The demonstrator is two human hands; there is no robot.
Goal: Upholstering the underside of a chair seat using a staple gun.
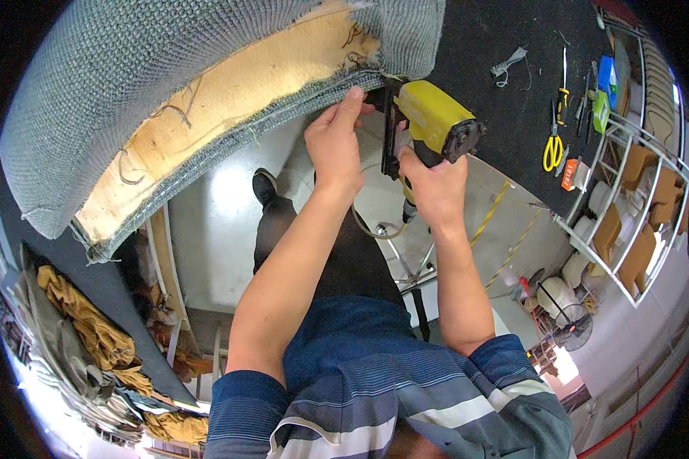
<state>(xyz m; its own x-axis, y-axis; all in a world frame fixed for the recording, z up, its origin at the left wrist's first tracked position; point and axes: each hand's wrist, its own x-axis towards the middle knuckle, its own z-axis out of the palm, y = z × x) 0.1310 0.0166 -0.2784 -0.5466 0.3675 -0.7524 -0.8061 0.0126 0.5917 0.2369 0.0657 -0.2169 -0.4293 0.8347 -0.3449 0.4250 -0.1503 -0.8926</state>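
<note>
Yellow-handled scissors (553, 153), a screwdriver (563, 103) and an orange box (569, 174) lie on the black counter (505, 115) near a white rack (597, 262).

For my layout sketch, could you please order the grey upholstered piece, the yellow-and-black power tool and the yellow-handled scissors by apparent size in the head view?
1. Grey upholstered piece
2. Yellow-and-black power tool
3. Yellow-handled scissors
This ranks picture size only; distance may affect it.

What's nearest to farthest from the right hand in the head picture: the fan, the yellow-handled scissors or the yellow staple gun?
1. Yellow staple gun: in the right hand.
2. Yellow-handled scissors: right, on the black table.
3. Fan: farthest, lower right.
</note>
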